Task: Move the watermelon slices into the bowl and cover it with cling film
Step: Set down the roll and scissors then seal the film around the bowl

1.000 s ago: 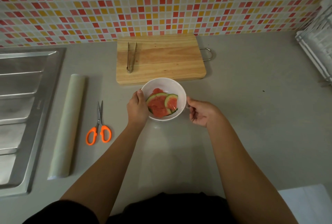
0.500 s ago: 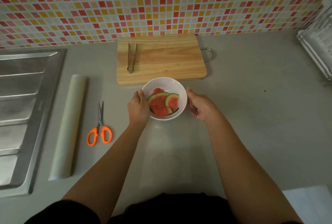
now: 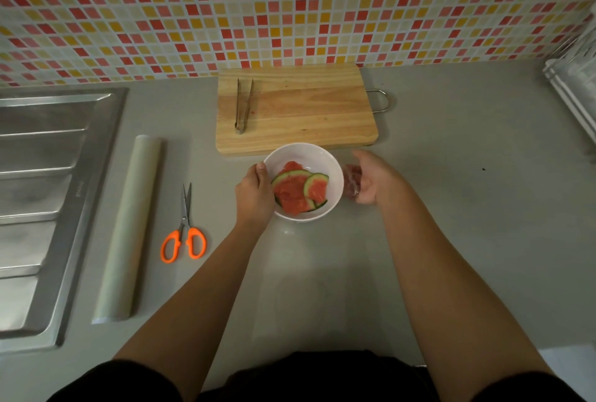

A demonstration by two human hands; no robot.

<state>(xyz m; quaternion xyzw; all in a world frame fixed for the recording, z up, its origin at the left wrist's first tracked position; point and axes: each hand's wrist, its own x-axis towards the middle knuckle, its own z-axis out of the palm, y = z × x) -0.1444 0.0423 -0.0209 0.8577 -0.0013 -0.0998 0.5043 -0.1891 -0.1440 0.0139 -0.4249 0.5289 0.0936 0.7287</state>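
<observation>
A: Slices moved?
B: Yes, watermelon slices (image 3: 296,192) sit in bowl (image 3: 303,156) on desk (image 3: 451,224).
A: Film?
B: Cling film roll (image 3: 129,224) lies at left; can't see a cover yet.
A: Hands?
B: Left hand (image 3: 254,195) grips the rim. Right hand (image 3: 371,182) is curled beside the bowl and blurred, hold unclear.

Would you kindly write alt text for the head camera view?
A left hand grips the rim of a white bowl of watermelon slices on a counter; the right hand is beside it. Tongs lie on a cutting board behind.

Glossy white bowl (image 3: 333,172), pale wooden board (image 3: 309,111), brushed-metal sink (image 3: 48,195)
</observation>
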